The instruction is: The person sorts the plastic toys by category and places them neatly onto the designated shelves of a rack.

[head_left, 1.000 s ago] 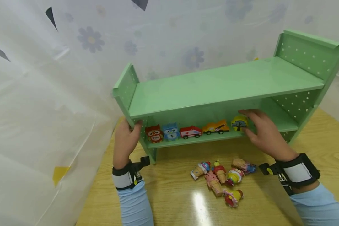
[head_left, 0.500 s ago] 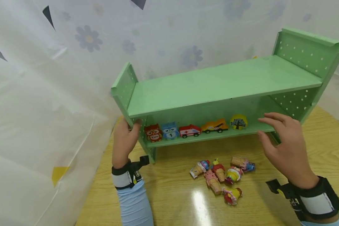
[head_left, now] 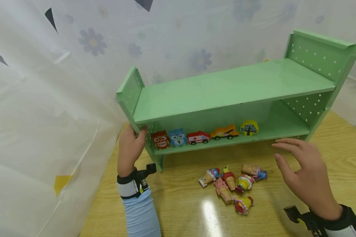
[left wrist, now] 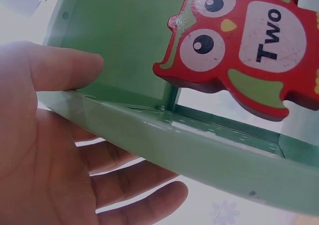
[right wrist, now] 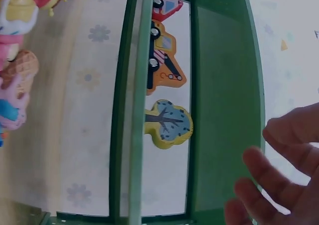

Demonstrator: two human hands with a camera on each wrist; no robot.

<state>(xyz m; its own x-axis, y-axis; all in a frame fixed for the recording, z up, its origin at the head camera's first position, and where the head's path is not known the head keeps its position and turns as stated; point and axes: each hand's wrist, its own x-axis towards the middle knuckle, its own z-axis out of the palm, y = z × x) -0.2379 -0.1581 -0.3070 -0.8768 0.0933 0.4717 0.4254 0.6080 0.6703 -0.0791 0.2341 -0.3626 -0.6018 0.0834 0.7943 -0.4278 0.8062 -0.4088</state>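
Observation:
My left hand (head_left: 130, 149) holds the left side panel of a green dotted shelf (head_left: 231, 86). In the left wrist view its thumb lies inside the panel and the fingers outside, beside a red owl block (left wrist: 234, 41) marked "Two". My right hand (head_left: 307, 174) hovers with parted, slightly bent fingers in front of the shelf's lower right, holding nothing. Along the lower tier, from the left, stand the red owl, a blue owl block (head_left: 178, 138) marked 1, a toy ambulance (head_left: 198, 137), an orange tow truck (head_left: 224, 132) and a yellow-edged tree block (head_left: 249, 128).
Several ice-cream-cone figures lie loosely grouped on the wooden table (head_left: 184, 204) before the shelf; one is pink (head_left: 222, 191), another has a blue top (head_left: 209, 177). Behind the shelf hangs a pale flowered sheet (head_left: 92, 75).
My right hand has let go of the tree block and drawn back to the right and toward me. The tree stays upright on the lower tier. The left hand keeps its place.

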